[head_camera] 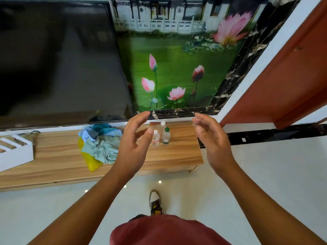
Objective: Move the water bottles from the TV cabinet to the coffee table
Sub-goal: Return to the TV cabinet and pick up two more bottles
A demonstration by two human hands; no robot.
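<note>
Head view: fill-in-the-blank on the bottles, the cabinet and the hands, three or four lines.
The small clear plastic water bottles stand on the ____ TV cabinet.
The bottle nearest the right hand has a ____ cap.
Both the left hand and the right hand hold ____.
The crumpled pile of cloth lies to the ____ of the bottles.
Missing: wooden; green; nothing; left.

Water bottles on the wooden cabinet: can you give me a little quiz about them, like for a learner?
1. Fill in: the rightmost water bottle has a ___ cap.
2. True or false: the left hand grips a bottle.
3. What lies on the TV cabinet left of the bottles? A) a pile of clothes B) a book C) a plate
Key: 1 green; 2 false; 3 A.
</note>
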